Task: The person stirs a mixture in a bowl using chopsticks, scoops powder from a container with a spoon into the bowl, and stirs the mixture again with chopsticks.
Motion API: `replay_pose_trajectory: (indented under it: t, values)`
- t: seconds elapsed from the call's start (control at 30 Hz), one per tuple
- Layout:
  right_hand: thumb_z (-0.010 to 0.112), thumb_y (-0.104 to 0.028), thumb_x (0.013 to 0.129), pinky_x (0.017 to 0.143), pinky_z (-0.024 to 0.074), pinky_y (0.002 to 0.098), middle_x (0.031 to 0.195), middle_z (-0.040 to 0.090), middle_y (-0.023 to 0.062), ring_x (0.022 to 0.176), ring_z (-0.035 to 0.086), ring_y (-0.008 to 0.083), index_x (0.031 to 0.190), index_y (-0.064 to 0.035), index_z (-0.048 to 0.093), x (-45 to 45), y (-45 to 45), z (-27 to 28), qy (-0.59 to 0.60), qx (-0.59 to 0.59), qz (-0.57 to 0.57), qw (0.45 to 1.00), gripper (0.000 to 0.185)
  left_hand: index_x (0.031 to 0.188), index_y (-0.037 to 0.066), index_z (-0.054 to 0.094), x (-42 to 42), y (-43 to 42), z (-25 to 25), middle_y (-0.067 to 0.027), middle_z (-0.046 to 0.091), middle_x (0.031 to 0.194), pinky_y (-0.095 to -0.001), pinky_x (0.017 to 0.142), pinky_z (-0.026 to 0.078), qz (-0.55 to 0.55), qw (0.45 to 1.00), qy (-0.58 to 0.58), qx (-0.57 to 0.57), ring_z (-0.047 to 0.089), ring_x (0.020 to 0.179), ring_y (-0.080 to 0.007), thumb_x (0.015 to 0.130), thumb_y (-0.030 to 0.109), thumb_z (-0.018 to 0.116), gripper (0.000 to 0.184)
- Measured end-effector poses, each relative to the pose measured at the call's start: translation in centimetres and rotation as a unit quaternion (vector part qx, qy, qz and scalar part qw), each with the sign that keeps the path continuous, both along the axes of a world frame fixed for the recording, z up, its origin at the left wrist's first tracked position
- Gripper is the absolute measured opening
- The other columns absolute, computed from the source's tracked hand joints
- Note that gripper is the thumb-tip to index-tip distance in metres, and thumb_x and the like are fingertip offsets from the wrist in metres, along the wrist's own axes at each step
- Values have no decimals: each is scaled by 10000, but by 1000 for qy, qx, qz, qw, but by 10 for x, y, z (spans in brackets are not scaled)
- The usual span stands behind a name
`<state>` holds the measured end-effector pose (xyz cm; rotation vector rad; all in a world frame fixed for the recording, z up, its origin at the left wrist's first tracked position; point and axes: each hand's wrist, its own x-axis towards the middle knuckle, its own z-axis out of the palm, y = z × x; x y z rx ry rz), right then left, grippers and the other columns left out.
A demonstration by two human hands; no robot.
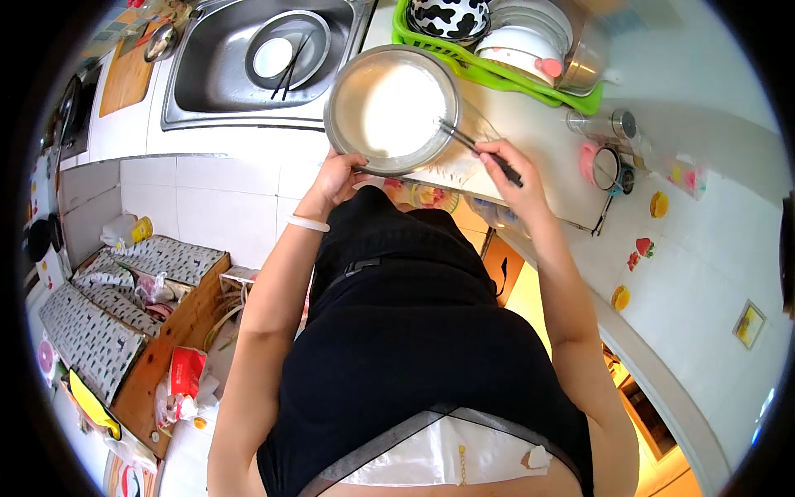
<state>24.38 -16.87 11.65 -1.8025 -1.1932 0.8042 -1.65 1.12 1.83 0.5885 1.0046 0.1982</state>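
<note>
A round metal bowl [337, 124] with pale, whitish contents stands at the counter's front edge, just right of the sink. My left hand [338, 176] grips its lower left rim, fingers bent around the edge. My right hand [512, 171] is closed on dark chopsticks [464, 139], held at the bowl's right side. Their tips reach over the right rim, by the contents. Glare washes out the middle of the bowl, so the texture there cannot be made out.
Left of the bowl, the metal sink [207, 79] holds a basin [320, 62] with a small white bowl and chopsticks. A green rack [497, 73] of dishes stands behind. A pink-handled cup [606, 168] and glass jar [592, 124] are on the right.
</note>
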Motion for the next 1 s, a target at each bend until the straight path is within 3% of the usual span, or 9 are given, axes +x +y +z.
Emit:
replay_pose_trajectory:
  t: [0.23,0.57,0.73,0.83,0.87,1.0]
  values:
    - [596,-63,929,766,517,301,945,682,137,870,684,232,1111,-4,606,-70,12,22,60,5,66,996,191,1303,8,377,-3,-10,0,-164,591,1080,-339,694,605,54,998,-33,-19,648,884,-244,847,-46,487,473]
    - [597,-78,920,740,518,345,961,670,145,853,675,290,1118,-23,610,-85,10,36,14,14,96,995,206,1265,-81,366,4,-18,-7,-213,569,1108,-369,750,624,65,996,-59,-12,656,915,-297,866,-54,452,409]
    - [586,-87,925,720,530,377,985,664,167,826,677,324,1132,-24,600,-52,-1,35,-52,-44,73,995,217,1263,-80,370,5,-21,-10,-213,568,1114,-389,774,619,60,997,-38,-3,644,935,-294,866,-55,448,405]
    - [585,-89,927,728,531,376,998,663,168,843,677,324,1131,-22,597,-58,5,39,-40,-37,55,997,215,1271,-34,387,6,-21,-6,-186,577,1110,-361,740,605,62,997,-32,-19,639,927,-276,857,-56,465,422]
    - [587,-91,928,739,531,373,1004,662,166,854,674,326,1127,-21,598,-64,6,32,-42,15,59,997,211,1276,-11,395,7,-20,-5,-173,581,1107,-346,721,599,66,997,-30,-27,637,923,-268,852,-57,474,433]
    - [578,-99,933,787,517,375,1005,661,169,905,664,326,1101,-18,598,-85,9,36,24,16,106,994,187,1283,-14,393,7,-20,-5,-176,577,1118,-346,721,598,54,998,-31,-20,637,932,-267,850,-49,477,442]
